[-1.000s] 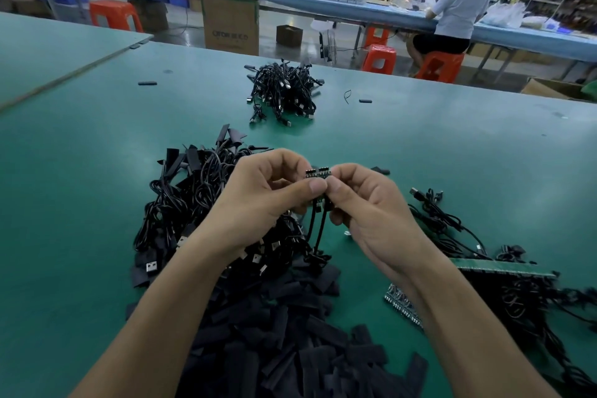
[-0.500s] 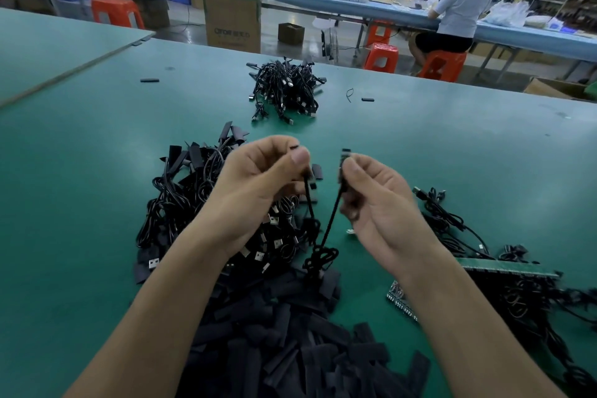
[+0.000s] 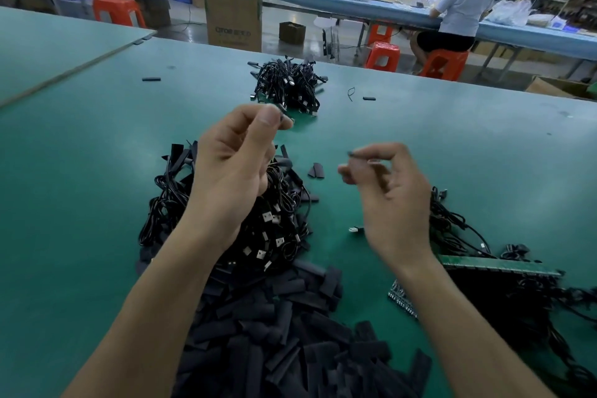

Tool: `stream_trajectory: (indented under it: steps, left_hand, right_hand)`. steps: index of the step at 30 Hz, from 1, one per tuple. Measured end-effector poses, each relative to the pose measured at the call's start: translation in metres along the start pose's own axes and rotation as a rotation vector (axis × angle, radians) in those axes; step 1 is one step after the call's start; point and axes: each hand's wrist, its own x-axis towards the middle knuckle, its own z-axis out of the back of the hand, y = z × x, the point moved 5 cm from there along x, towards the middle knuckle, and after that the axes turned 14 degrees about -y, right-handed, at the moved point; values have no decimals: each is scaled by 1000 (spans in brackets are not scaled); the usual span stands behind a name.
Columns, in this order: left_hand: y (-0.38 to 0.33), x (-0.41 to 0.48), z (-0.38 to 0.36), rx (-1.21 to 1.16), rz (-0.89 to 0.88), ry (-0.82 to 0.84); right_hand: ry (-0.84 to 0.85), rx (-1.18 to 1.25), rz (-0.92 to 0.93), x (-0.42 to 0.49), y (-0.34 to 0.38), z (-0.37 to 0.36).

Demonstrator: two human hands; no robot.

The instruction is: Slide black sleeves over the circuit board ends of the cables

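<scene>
Busy workshop behind you, orange stools [image 3: 382, 55] and a cardboard box [image 3: 234, 19] past the far edge of your matte green tabletop [image 3: 97, 171].

Head camera: your left hand [image 3: 232, 171] is raised, thumb and forefinger pressed on a dark tip [image 3: 286, 119], the other fingers loosely curled. Your right hand [image 3: 397, 203] sits lower and well apart from it, pinching a dark sliver [image 3: 353, 155]. Both are blurred, so I cannot tell which is board and which is cord. I can make out no sleeve on either. The sleeves [image 3: 274, 333] lie heaped nearest you, and the cables [image 3: 268, 236] are tangled under your left wrist.

Now the risks. Those thin, glossy cords loop through one another, so lifting one end could drag the whole knot along. A pinch that small on a bare end may slip or twist. The sleeves look like flat, dull, limp tabs pressed closed, and a flattened mouth could snag a board corner. Two stray pieces [image 3: 316, 170] lie between your hands, easy to sweep away. The green board strip [image 3: 500, 265] on your right has a toothed edge that might catch cords.
</scene>
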Motion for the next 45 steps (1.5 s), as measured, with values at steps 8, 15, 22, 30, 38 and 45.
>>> stream_trajectory:
  steps: [8,15,22,30,38,45]
  left_hand:
    - [3,2,-3,236,-63,-31]
    - [9,-1,-6,270,-71,64]
    - [12,0,-5,290,-102,85]
    - [13,0,-6,273,-63,82]
    - [15,0,-6,313,-77,105]
    - [20,-3,-8,392,-64,149]
  right_hand:
    - [519,-455,-4,-29,-36,-20]
    - [930,-416,-96,-61,-23,-36]
    - [1105,-574,-90,-90,-21,-45]
    - [1107,-497,-93,-100,-25,-48]
    - [743,-221,-286,-63,-23,-32]
    - [319,-25,-281,-26,-15,-6]
